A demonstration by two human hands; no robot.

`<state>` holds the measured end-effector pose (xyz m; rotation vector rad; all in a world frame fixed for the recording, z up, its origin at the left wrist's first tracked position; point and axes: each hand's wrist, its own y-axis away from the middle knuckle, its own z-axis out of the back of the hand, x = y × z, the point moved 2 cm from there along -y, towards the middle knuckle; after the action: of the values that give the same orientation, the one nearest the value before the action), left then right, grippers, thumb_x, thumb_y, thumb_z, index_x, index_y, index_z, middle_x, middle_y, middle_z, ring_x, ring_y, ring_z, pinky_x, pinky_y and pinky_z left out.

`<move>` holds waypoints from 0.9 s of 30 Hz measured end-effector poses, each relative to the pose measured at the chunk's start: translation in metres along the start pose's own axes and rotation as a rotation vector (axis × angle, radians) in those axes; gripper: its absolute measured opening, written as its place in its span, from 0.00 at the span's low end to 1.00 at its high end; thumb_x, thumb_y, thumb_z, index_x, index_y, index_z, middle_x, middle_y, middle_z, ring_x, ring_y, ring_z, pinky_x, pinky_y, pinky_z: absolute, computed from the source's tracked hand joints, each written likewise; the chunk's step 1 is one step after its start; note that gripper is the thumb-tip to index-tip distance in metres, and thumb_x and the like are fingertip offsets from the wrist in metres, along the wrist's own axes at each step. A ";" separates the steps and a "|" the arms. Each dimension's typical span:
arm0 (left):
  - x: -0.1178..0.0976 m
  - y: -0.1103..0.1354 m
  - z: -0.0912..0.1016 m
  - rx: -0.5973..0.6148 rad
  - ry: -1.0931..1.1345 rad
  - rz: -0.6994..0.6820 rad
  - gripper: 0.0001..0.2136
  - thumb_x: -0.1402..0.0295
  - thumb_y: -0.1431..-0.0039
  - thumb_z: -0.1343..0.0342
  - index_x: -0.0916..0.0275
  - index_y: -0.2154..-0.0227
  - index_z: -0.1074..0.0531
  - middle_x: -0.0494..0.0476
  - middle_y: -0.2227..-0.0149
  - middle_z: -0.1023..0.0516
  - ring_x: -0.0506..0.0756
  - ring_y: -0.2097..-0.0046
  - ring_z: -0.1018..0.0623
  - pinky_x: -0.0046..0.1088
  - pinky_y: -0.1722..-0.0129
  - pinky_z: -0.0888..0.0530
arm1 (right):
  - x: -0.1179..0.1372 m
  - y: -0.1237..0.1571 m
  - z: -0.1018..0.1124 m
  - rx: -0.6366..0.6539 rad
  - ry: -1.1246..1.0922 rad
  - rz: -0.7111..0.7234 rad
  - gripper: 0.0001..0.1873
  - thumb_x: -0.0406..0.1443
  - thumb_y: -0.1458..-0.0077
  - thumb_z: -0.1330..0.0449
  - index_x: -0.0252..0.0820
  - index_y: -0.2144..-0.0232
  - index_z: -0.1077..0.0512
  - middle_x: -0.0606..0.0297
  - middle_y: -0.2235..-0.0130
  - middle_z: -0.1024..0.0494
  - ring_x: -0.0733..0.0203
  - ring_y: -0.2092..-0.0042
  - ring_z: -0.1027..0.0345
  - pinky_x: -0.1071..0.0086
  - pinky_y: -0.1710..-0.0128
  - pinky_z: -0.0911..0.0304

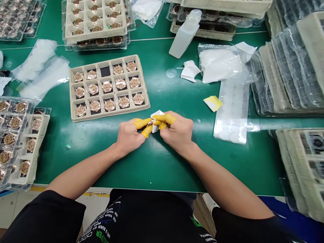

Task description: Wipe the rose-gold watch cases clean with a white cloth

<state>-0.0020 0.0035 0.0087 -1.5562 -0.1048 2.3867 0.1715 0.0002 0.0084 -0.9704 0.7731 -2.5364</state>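
Note:
My left hand (130,135) and my right hand (177,130) meet over the green table (157,158), fingertips in yellow finger cots. Together they pinch a small rose-gold watch case (150,123) wrapped in a white wipe (156,116). Just beyond my hands lies a beige tray (108,87) with rows of rose-gold watch cases; one cell in its top row is vacant.
Stacked trays of cases stand at the left (20,141) and back (95,22). A white squeeze bottle (184,33), plastic bags (222,64), a strip of round pads (231,111) and a yellow paper (213,103) lie right. Tray stacks (286,67) fill the right edge.

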 end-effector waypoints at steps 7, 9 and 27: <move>0.001 -0.014 0.002 0.037 0.696 0.581 0.19 0.58 0.56 0.26 0.65 0.63 0.18 0.59 0.61 0.14 0.56 0.64 0.15 0.34 0.61 0.16 | -0.029 -0.012 0.007 -0.075 -0.098 -0.284 0.06 0.32 0.44 0.40 0.43 0.69 0.22 0.66 0.70 0.20 0.64 0.72 0.30 0.70 0.73 0.38; 0.001 -0.017 0.007 0.054 0.760 0.649 0.20 0.60 0.59 0.24 0.66 0.65 0.19 0.60 0.62 0.15 0.55 0.65 0.15 0.32 0.62 0.16 | -0.038 -0.012 0.006 -0.099 -0.338 -0.424 0.07 0.40 0.40 0.38 0.43 0.67 0.22 0.67 0.73 0.22 0.66 0.76 0.34 0.71 0.77 0.39; -0.002 -0.014 0.003 0.113 0.587 0.425 0.15 0.59 0.59 0.24 0.62 0.69 0.15 0.56 0.64 0.14 0.59 0.56 0.16 0.38 0.50 0.20 | 0.006 -0.005 0.002 0.010 -0.324 -0.201 0.09 0.43 0.40 0.37 0.45 0.65 0.19 0.64 0.69 0.19 0.66 0.73 0.32 0.70 0.75 0.36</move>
<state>-0.0012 0.0163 0.0142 -2.3244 0.5187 2.0394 0.1686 0.0008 0.0158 -1.4739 0.5926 -2.4462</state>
